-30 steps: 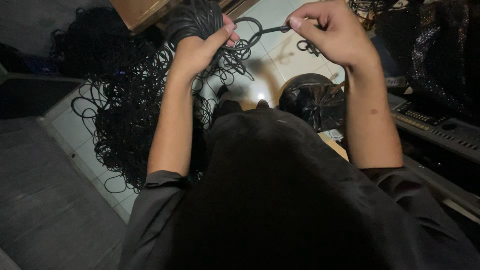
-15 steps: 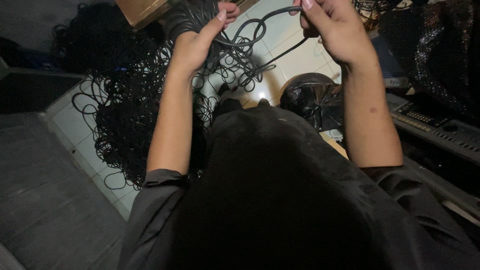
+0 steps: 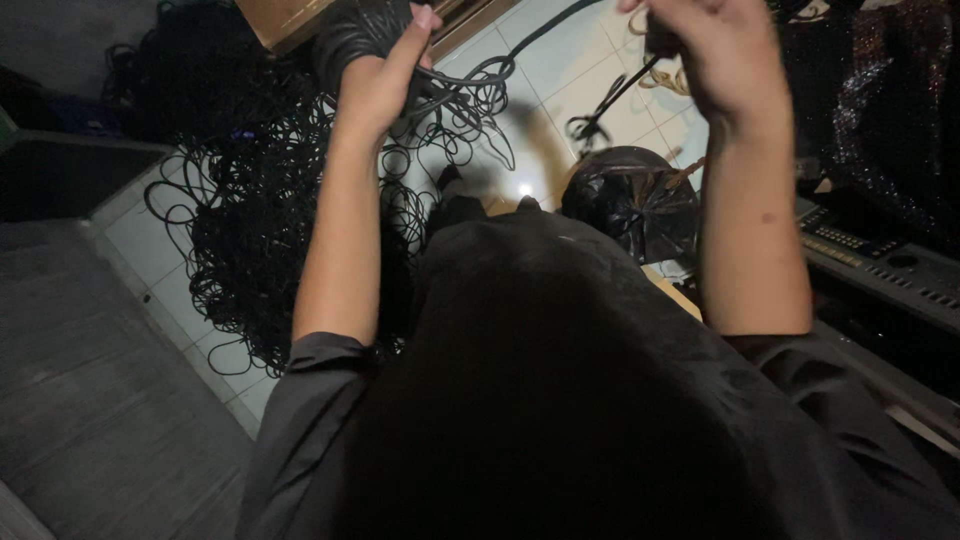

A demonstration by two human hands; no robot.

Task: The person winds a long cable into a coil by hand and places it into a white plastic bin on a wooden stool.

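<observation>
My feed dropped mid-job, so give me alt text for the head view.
Seen from above, the left hand grips a bundle of black loops while the right hand pulls one black cord from it. A large tangle of black loops lies on the white tiled floor, beside a black bag.

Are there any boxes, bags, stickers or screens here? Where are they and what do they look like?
Brown cardboard box: top edge, beside the left hand; flat tan side, cut off by the frame.
Shiny black plastic bag: on the white tiled floor, below the right hand; rounded and crinkled.
No labels, signs or screens can be made out.
</observation>
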